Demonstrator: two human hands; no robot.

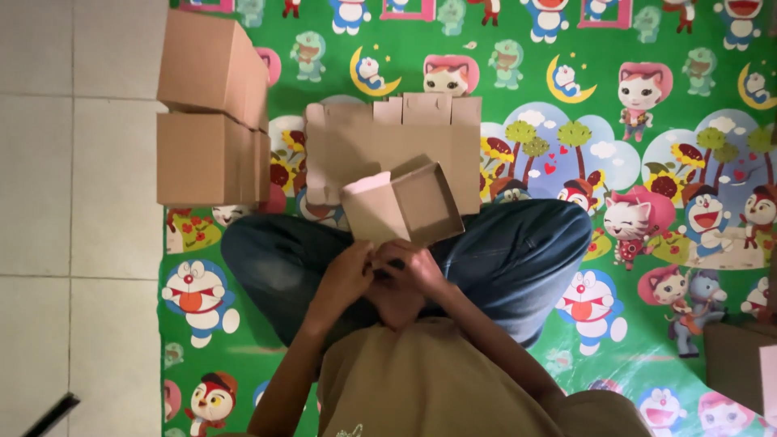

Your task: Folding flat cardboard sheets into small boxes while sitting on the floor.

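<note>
Right now both hands, the left hand (344, 271) and the right hand (413, 265), are closed on the near edge of a small open box (405, 204), holding it up over the lap so its flaps can fold, above flat cardboard (356, 142) on the mat (566, 97).

Stacked closed cardboard boxes (212, 109), green cartoon mat (631, 89), pale tiled floor (77, 202), possibly another box (740, 364) at right.

Hidden and cut-off parts

The half-folded carton (402, 202) hides both hands' fingertips and part of the flat cardboard (356, 133); the brown box (732, 360) runs off the right edge.
</note>
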